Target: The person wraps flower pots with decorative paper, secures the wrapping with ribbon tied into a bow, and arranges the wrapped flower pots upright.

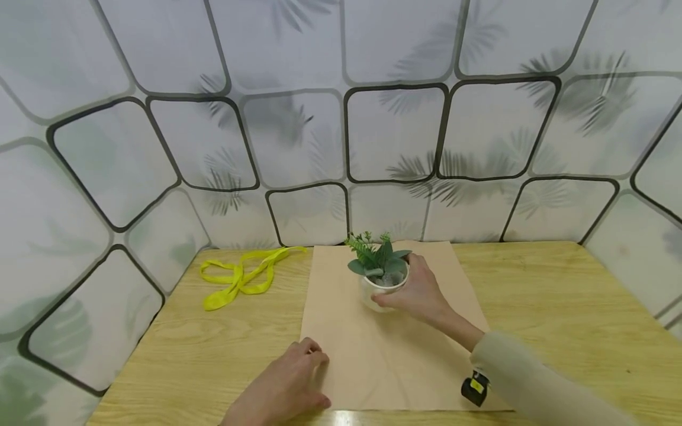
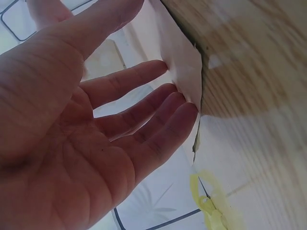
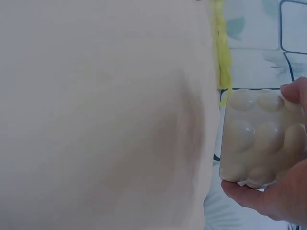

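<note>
My right hand point(image 1: 421, 290) grips a small white flowerpot point(image 1: 375, 299) by its sides, thumb and fingers on opposite sides. Green leafy plants point(image 1: 377, 257) stand in it over greyish filling. In the right wrist view the pot point(image 3: 261, 136) shows rounded bumps, and a gap lies between its base and the sheet of paper. That light brown paper point(image 1: 341, 331) is spread flat below. My left hand point(image 1: 288, 381) rests at the paper's near left edge. In the left wrist view its fingertips point(image 2: 189, 112) touch the paper's edge, the fingers loosely bent.
A loosely looped yellow ribbon point(image 1: 240, 278) lies on the wooden table point(image 1: 202, 349) left of the paper. Patterned cloth point(image 1: 298, 136) rises behind the table and at both sides. A small black device point(image 1: 475, 389) with a yellow label sits at my right wrist.
</note>
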Demonstrator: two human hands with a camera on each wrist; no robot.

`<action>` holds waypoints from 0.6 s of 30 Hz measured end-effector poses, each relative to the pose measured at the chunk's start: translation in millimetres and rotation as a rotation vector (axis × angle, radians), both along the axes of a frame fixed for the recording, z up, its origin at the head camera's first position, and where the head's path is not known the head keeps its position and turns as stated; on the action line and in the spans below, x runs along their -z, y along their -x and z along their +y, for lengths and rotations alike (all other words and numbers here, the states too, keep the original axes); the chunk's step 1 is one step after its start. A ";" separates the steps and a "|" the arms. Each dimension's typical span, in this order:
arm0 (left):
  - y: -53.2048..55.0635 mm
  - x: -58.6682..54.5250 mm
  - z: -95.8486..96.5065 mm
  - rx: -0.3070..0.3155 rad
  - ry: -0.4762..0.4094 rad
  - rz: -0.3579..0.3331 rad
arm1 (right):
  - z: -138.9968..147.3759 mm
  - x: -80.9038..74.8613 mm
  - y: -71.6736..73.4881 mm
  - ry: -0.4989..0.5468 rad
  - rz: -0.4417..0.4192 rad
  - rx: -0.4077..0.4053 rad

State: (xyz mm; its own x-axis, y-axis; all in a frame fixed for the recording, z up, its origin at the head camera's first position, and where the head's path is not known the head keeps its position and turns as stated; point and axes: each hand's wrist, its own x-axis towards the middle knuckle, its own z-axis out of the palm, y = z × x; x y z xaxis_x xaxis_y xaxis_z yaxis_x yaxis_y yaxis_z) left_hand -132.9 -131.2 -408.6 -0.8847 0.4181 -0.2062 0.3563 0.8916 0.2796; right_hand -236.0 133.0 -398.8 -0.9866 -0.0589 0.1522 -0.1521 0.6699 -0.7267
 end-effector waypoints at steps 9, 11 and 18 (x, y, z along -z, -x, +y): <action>3.0 -1.2 0.0 -0.018 0.016 -0.031 | -24.1 7.7 6.7 -0.004 0.011 0.013; 2.9 -1.6 -0.2 -0.016 0.018 -0.028 | -28.9 8.6 8.2 -0.003 0.014 0.015; 2.7 -1.1 -0.6 -0.012 0.008 -0.044 | -40.5 12.5 11.5 0.013 -0.011 0.000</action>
